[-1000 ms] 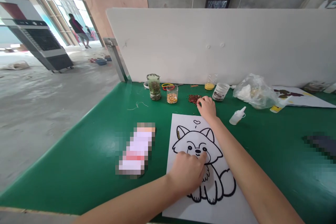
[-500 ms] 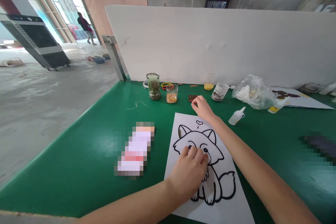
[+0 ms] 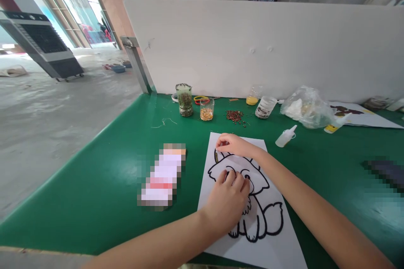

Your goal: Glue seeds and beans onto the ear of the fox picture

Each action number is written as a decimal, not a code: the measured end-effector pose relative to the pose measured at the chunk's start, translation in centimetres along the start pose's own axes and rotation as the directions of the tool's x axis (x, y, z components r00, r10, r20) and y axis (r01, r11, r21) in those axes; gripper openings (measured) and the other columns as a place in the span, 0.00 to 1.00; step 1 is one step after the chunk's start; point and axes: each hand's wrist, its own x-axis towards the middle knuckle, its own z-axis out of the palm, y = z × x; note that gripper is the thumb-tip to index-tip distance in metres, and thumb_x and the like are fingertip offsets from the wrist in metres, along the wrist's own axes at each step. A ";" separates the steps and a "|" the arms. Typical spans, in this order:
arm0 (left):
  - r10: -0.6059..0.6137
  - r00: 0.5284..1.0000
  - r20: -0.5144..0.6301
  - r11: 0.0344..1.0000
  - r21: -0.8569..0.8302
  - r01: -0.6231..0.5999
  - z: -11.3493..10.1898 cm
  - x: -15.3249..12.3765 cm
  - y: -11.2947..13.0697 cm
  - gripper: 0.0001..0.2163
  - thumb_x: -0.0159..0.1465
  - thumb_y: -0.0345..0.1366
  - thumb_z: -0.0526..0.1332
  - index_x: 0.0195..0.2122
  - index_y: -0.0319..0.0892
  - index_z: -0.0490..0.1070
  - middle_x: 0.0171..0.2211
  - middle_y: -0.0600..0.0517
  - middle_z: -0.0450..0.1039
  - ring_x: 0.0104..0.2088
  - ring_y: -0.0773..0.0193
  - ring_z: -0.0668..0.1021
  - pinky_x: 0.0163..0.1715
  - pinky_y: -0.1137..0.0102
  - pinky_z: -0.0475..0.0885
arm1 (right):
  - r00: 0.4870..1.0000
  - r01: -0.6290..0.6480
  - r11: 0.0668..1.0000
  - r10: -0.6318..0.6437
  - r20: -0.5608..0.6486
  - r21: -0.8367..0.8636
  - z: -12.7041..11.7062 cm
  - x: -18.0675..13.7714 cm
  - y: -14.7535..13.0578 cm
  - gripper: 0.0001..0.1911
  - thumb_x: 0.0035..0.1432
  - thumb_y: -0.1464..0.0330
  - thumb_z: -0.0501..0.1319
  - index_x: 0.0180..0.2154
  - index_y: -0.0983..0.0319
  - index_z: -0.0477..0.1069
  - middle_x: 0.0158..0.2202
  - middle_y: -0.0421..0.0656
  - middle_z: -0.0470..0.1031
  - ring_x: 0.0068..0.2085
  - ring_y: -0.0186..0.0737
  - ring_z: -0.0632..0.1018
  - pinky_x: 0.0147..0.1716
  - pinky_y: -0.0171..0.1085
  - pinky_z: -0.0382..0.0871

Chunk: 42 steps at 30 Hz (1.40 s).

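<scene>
A white sheet of paper (image 3: 268, 252) bears a black outline drawing of a fox-like animal with a bushy tail. My left hand (image 3: 229, 195) rests on the drawing over its face and chest, fingers curled and their tips hidden below. At the drawing's left ear, my right hand (image 3: 232, 143) is closed in a pinch near the paper's top edge; whatever sits between the fingertips is too small to make out. Some dark material lines that ear's left side. Beyond the paper lies a loose pile of reddish-brown beans (image 3: 234, 116) on the green table (image 3: 104, 185).
A glass of green grains (image 3: 184, 100), a cup of corn kernels (image 3: 206, 110), a tipped clear cup (image 3: 265, 107) and a plastic bag (image 3: 307, 107) line the white board (image 3: 205, 50). A glue bottle (image 3: 285, 137) lies right of the paper, a blurred phone-like object (image 3: 162, 178) left.
My right hand has moved from the bean pile back toward me and left, to the drawing's ear. The pile is now uncovered. My left hand stays in place.
</scene>
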 end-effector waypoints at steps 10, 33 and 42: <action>0.011 1.000 0.000 1.000 0.012 -0.011 0.0 0.0 0.0 0.18 0.62 0.33 0.51 0.53 0.33 0.61 0.47 0.41 0.66 0.46 0.51 0.68 0.47 0.60 0.64 | 0.999 -0.035 0.999 0.035 -0.013 -0.028 0.1 0.1 -0.4 0.06 0.49 0.68 0.60 0.26 0.63 0.73 0.32 0.42 0.72 0.32 0.36 0.71 0.32 0.34 0.63; 0.012 1.000 -0.009 0.999 0.038 -0.012 0.0 0.0 0.1 0.17 0.63 0.33 0.50 0.53 0.34 0.61 0.47 0.42 0.66 0.46 0.52 0.69 0.47 0.60 0.64 | 0.999 -0.045 0.999 0.044 -0.013 -0.009 0.7 1.0 -0.3 0.02 0.46 0.70 0.59 0.26 0.62 0.69 0.25 0.38 0.70 0.28 0.33 0.69 0.27 0.32 0.60; 0.014 1.000 -0.018 0.999 0.031 -0.014 0.1 -0.1 0.1 0.18 0.63 0.33 0.50 0.54 0.34 0.61 0.47 0.43 0.66 0.47 0.52 0.68 0.47 0.61 0.64 | 0.999 -0.044 0.999 0.044 0.017 -0.007 0.4 0.7 -0.3 0.02 0.46 0.70 0.59 0.26 0.62 0.69 0.26 0.38 0.70 0.29 0.33 0.69 0.29 0.32 0.61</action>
